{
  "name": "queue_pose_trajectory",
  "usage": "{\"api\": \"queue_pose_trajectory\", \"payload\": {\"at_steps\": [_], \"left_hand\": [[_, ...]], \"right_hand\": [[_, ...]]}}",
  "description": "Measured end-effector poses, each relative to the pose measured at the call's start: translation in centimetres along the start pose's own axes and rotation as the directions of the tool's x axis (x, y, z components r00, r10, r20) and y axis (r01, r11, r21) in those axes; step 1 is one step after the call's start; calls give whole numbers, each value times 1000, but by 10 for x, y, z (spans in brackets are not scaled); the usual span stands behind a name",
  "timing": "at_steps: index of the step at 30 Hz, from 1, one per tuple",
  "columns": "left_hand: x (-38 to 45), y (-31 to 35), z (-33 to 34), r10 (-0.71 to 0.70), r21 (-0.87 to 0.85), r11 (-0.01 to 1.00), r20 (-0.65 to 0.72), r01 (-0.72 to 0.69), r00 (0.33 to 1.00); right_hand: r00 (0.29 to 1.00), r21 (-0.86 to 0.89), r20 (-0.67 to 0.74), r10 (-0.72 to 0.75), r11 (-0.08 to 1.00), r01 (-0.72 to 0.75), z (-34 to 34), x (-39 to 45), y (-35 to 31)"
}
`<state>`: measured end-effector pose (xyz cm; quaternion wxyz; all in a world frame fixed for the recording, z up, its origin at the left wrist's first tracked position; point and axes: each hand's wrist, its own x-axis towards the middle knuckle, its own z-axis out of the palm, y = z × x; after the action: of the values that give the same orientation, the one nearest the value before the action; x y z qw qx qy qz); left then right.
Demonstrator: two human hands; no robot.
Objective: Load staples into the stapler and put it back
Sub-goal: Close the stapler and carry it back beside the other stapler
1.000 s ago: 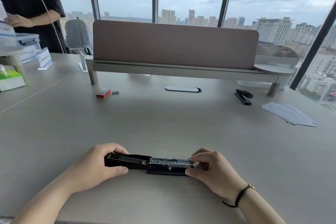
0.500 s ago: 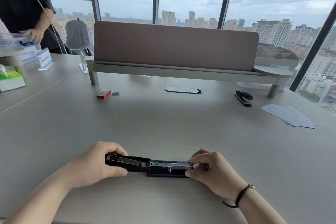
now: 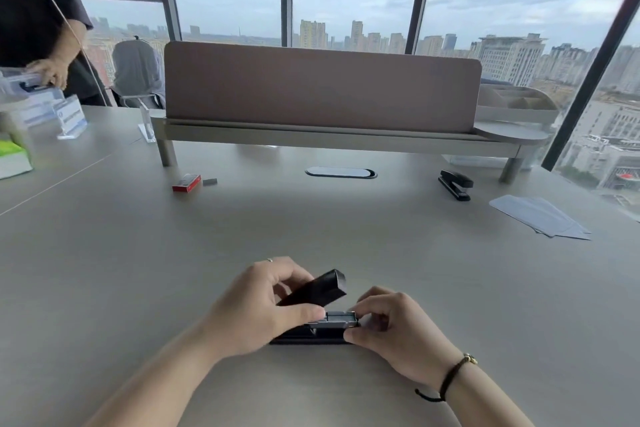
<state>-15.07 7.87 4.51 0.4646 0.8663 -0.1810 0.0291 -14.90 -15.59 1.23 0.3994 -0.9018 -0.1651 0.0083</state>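
Observation:
A black stapler (image 3: 320, 289) lies on the grey desk near its front edge, between my hands. Its top cover is swung partway over, tilted up above the metal staple channel (image 3: 337, 319). My left hand (image 3: 263, 308) grips the cover, thumb along its lower side. My right hand (image 3: 391, 326) pinches the right end of the channel and base. A red staple box (image 3: 186, 182) sits far back on the left, with a small grey strip of staples (image 3: 210, 181) just to its right.
A second black stapler (image 3: 455, 184) lies at the back right, beside several grey paper sheets (image 3: 540, 217). A raised shelf with a brown divider panel (image 3: 322, 90) spans the back. Another person (image 3: 34, 28) stands at the far left over clear boxes (image 3: 24, 90).
The stapler lay fully opened flat with my hands at its two ends. My left hand has swung the cover up and over toward the channel; my right hand stays at the right end.

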Motion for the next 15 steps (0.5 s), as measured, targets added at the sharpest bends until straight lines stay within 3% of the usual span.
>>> {"api": "queue_pose_trajectory", "payload": {"at_steps": [4, 15], "left_hand": [[0, -7, 26, 37, 122, 992, 5, -37, 999], [-1, -15, 32, 105, 151, 983, -12, -102, 994]], "right_hand": [[1000, 28, 6, -4, 1000, 4, 1, -1, 1], [996, -46, -75, -44, 998, 41, 3, -10, 4]]}}
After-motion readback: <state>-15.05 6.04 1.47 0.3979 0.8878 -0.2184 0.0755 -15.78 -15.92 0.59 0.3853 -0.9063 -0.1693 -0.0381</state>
